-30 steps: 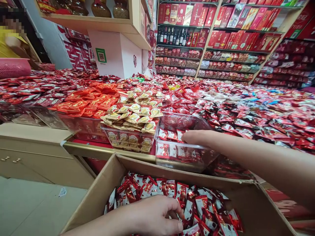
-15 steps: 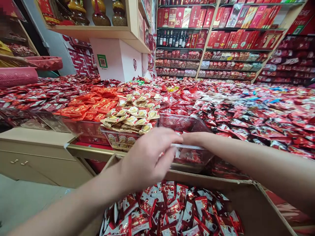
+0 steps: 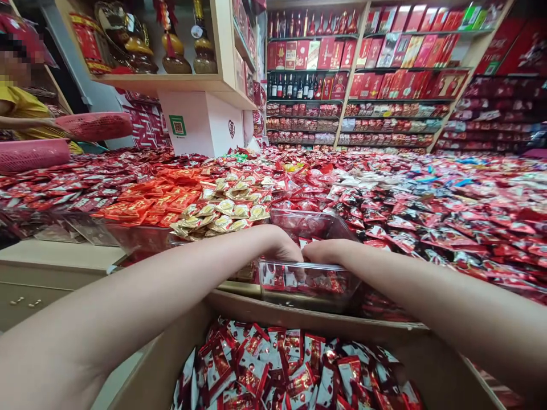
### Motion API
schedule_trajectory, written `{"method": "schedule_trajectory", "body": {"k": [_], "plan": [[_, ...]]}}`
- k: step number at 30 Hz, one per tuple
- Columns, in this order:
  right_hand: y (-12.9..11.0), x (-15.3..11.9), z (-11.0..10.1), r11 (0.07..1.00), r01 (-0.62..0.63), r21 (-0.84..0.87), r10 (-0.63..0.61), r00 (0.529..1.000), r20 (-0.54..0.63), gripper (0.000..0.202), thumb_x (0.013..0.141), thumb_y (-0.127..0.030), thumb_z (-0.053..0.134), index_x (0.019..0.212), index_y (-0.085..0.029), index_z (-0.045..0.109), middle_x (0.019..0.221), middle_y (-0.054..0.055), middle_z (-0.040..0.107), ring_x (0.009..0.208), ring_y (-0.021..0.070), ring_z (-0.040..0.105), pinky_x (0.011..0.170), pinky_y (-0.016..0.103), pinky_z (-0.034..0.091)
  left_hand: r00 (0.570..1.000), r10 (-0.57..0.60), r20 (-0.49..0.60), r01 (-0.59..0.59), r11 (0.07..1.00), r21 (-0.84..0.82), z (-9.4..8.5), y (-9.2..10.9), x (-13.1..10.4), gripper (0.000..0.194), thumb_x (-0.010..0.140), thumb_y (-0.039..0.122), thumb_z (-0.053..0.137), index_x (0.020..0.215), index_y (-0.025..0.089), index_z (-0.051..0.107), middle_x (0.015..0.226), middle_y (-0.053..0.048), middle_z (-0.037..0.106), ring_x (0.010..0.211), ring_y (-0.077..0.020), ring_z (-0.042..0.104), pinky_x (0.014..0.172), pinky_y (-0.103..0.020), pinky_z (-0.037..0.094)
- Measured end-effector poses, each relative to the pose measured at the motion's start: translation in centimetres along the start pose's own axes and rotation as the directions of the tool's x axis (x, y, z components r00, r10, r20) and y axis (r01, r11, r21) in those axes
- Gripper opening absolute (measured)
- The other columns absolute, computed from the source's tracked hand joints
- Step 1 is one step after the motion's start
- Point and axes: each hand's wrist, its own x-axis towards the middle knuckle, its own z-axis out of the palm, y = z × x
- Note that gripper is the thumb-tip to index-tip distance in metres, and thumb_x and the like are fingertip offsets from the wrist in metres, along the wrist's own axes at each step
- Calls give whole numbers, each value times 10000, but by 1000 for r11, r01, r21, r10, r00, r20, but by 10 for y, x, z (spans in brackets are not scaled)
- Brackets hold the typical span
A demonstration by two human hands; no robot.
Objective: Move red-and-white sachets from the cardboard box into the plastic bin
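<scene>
Both my hands reach into a clear plastic bin (image 3: 307, 296) that holds some red and white wrapped packets. My left hand (image 3: 287, 250) bends down over the front rim, its fingers partly seen through the clear wall near the packets. My right hand (image 3: 327, 251) is just beside it, lowered behind the rim, with its fingers hidden. Whether either hand holds a packet cannot be made out. Below my arms stands an open cardboard box (image 3: 431, 364) with many red and white packets (image 3: 256, 364) inside.
Gold packets (image 3: 231, 210) and orange-red packets (image 3: 154, 202) are heaped left of the bin; dark red ones (image 3: 410, 228) spread to the right. A person in yellow (image 3: 29, 108) handles pink baskets (image 3: 94, 125) at far left. Shelves (image 3: 354, 85) stand behind.
My left hand has moved forward and down from above the box into the clear bin. My right hand stays in the bin. The view has tilted up slightly, and the person's basket has shifted right.
</scene>
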Motion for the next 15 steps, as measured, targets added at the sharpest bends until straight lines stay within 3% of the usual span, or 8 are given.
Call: {"method": "schedule_trajectory", "body": {"k": [10, 15], "plan": [[4, 6, 2, 1000, 1, 32, -2, 1000, 20, 380, 648, -296, 612, 988, -130, 640, 1032, 146, 638, 867, 297, 603, 688, 356, 477, 985, -145, 88, 158, 975, -154, -2, -4, 2, 324, 579, 379, 632, 848, 200, 626, 697, -46, 659, 699, -235, 595, 645, -358, 488], [4, 6, 1, 997, -27, 68, 26, 1000, 10, 305, 584, -206, 652, 881, -144, 682, 907, 105, 687, 822, 291, 615, 674, 341, 482, 982, -183, 55, 190, 967, -170, -2, -5, 3, 311, 550, 368, 657, 808, 195, 637, 668, -52, 657, 681, -248, 599, 639, -372, 482]]}}
